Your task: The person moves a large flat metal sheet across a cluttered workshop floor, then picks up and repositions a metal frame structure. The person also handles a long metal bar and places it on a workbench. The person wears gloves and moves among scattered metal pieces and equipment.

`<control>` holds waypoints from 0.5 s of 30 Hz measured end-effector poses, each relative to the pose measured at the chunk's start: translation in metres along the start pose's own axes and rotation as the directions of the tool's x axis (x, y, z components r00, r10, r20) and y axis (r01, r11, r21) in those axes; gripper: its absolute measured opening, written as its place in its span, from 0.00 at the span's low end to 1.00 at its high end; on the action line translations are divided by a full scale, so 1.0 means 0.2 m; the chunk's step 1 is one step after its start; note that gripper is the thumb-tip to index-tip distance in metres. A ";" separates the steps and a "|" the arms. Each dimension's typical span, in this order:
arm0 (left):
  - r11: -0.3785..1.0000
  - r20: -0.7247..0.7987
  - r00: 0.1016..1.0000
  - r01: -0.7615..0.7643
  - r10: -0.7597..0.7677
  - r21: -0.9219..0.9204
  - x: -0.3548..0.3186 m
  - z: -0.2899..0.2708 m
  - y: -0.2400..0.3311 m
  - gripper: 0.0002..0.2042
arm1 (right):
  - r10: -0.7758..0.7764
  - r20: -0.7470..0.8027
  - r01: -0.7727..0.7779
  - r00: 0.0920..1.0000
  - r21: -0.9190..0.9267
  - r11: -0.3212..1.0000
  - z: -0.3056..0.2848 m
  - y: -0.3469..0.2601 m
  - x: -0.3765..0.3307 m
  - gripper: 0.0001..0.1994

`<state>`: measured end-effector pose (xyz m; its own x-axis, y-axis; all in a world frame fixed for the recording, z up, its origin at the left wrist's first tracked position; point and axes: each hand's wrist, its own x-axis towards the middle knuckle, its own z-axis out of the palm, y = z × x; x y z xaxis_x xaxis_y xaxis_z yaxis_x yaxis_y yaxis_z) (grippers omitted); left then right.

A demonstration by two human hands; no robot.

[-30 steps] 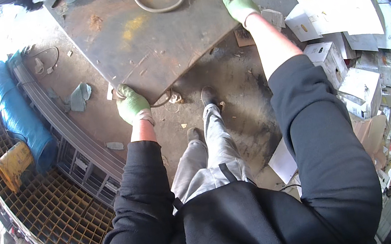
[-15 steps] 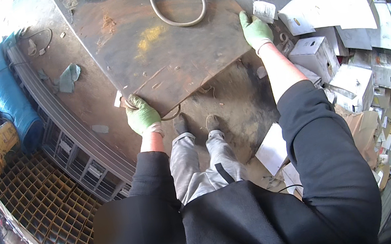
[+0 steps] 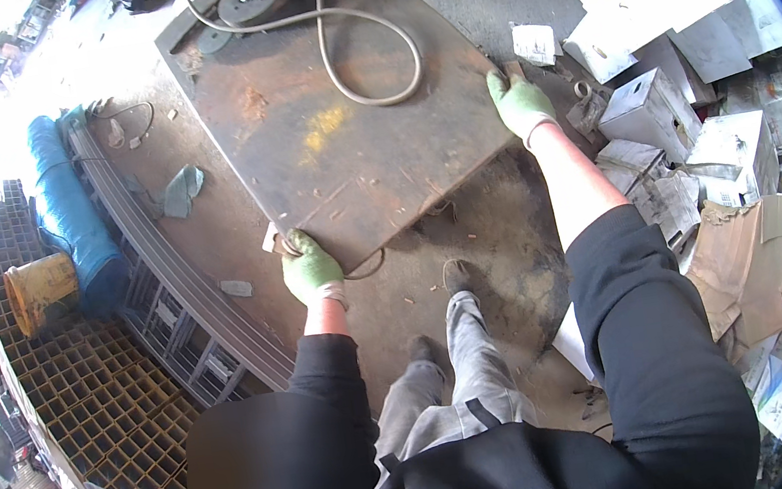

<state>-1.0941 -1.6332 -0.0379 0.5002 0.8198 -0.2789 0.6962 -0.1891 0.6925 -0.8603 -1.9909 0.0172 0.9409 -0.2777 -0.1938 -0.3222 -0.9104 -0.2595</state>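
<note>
Gripping: rusty steel plate [image 3: 345, 140] on the concrete floor [image 3: 500, 228].
Right hand [image 3: 522, 103]: gloved, clamped on the plate's right corner.
Left hand [image 3: 312, 268]: gloved, closed on its near corner.
Progress: both corners gripped; hose [image 3: 371, 45] not yet cleared off the plate.

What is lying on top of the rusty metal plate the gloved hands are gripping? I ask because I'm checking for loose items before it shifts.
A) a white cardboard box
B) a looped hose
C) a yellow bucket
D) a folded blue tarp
B: a looped hose lies on the metal plate, which the left hand and right hand grip at its near corners; the bucket, boxes and tarp sit off the plate.
</note>
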 end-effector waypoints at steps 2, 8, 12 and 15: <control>0.997 0.021 0.999 -0.027 0.029 -0.077 -0.07 -0.01 -0.05 0.25 | -0.006 -0.013 0.006 1.000 0.010 1.000 -0.01 0.08 -0.08 0.40; 0.999 0.073 0.997 0.005 -0.002 -0.041 -0.28 -0.12 -0.23 0.24 | 0.049 -0.035 -0.050 0.998 -0.026 0.998 0.02 0.33 -0.38 0.41; 0.999 0.077 0.997 -0.026 0.025 0.022 -0.39 -0.25 -0.37 0.25 | 0.056 -0.053 -0.058 0.997 -0.044 0.997 0.09 0.50 -0.64 0.39; 0.997 0.094 0.993 -0.069 0.065 0.038 -0.44 -0.37 -0.49 0.26 | 0.070 -0.107 -0.078 0.992 -0.069 0.995 0.17 0.61 -0.86 0.38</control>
<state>-1.2453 -1.6462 -0.0324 0.5907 0.7514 -0.2943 0.6792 -0.2660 0.6840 -1.0641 -2.0436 -0.0138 0.9216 -0.3725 -0.1089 -0.3867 -0.9050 -0.1773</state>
